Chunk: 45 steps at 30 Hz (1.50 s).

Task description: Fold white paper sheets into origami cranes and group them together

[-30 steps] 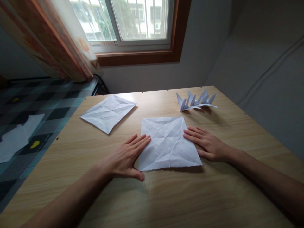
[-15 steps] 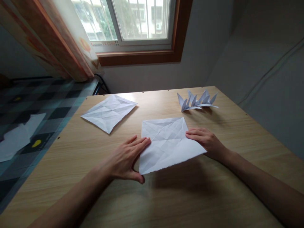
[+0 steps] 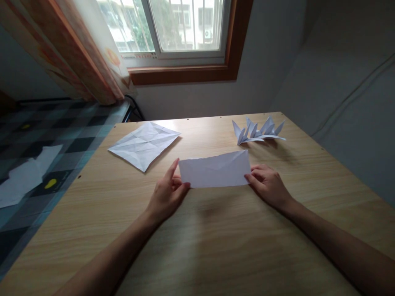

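A white creased paper sheet (image 3: 215,172) stands folded over on the wooden table (image 3: 216,246), its near half lifted up and away from me. My left hand (image 3: 168,193) pinches the sheet's left end, fingers curled round the edge. At the right end, my right hand (image 3: 268,185) grips the sheet with bent fingers. Both hands rest low on the tabletop.
A second creased white sheet (image 3: 143,142) lies flat at the table's back left. Several folded paper figures (image 3: 259,130) stand at the back right. Beyond the left edge is a checked bed cover (image 3: 46,144) with white paper (image 3: 21,176). A window (image 3: 175,28) faces me.
Both hands went from lying flat beside the sheet to gripping its ends. The near half of the sheet rose and swung away from me, folding it to about half its depth.
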{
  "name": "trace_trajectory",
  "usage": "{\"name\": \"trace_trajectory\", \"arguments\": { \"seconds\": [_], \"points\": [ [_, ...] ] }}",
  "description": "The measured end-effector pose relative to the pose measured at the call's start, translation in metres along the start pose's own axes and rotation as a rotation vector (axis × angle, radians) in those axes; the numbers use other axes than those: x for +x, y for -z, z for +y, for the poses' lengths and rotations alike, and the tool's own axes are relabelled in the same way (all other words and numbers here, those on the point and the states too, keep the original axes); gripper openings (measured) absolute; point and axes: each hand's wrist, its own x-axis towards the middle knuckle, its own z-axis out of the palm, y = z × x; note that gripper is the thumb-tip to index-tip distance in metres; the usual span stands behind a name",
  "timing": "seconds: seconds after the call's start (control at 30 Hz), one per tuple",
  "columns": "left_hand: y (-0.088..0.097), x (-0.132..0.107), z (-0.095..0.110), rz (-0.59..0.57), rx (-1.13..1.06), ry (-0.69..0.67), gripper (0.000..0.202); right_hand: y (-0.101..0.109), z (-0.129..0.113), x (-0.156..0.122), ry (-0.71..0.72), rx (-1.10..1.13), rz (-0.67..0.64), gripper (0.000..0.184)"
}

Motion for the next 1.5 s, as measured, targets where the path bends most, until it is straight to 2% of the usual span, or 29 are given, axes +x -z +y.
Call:
{"name": "trace_trajectory", "arguments": {
  "seconds": [0.07, 0.13, 0.27, 0.33, 0.4, 0.47, 0.6, 0.73, 0.83, 0.97, 1.03, 1.17, 1.3, 1.5],
  "points": [
    [-0.003, 0.002, 0.002, 0.062, 0.03, 0.044, 0.079, -0.002, 0.0, 0.001, -0.027, -0.053, 0.02, 0.036],
    [-0.004, 0.002, 0.003, 0.13, 0.158, 0.017, 0.077, -0.005, 0.0, 0.002, -0.022, -0.13, 0.031, 0.033],
    [-0.01, -0.001, 0.01, 0.245, 0.625, -0.246, 0.067, -0.009, 0.0, 0.001, -0.008, -0.286, 0.029, 0.022],
    [-0.017, 0.0, 0.018, 0.187, 0.782, -0.393, 0.064, -0.01, -0.001, 0.0, -0.008, -0.337, 0.024, 0.022],
    [-0.028, 0.007, 0.026, 0.04, 0.847, -0.481, 0.062, -0.011, -0.001, -0.001, 0.005, -0.36, 0.015, 0.027],
    [-0.04, 0.017, 0.03, -0.076, 0.852, -0.452, 0.062, -0.012, -0.001, -0.002, 0.026, -0.356, 0.012, 0.029],
    [-0.057, 0.037, 0.027, -0.23, 0.821, -0.278, 0.064, -0.011, 0.002, -0.002, 0.072, -0.329, 0.02, 0.038],
    [-0.059, 0.042, 0.023, -0.268, 0.824, -0.254, 0.071, -0.008, 0.0, 0.01, 0.178, -0.275, 0.037, 0.054],
    [-0.057, 0.041, 0.022, -0.264, 0.833, -0.258, 0.073, -0.013, -0.014, 0.028, 0.288, -0.208, 0.016, 0.066],
    [-0.058, 0.041, 0.019, -0.275, 0.845, -0.268, 0.077, -0.035, -0.036, 0.052, 0.48, -0.081, -0.235, 0.079],
    [-0.058, 0.042, 0.018, -0.289, 0.855, -0.266, 0.077, -0.047, -0.041, 0.057, 0.529, -0.047, -0.365, 0.082],
    [-0.054, 0.043, 0.017, -0.302, 0.854, -0.264, 0.079, -0.055, -0.035, 0.058, 0.462, -0.169, -0.46, 0.082],
    [-0.044, 0.043, 0.013, -0.289, 0.867, -0.226, 0.081, -0.045, -0.024, 0.052, 0.423, -0.291, -0.449, 0.082],
    [-0.028, 0.042, 0.004, -0.24, 0.88, -0.197, 0.083, -0.033, -0.008, 0.042, 0.379, -0.356, -0.407, 0.08]
  ]
}}
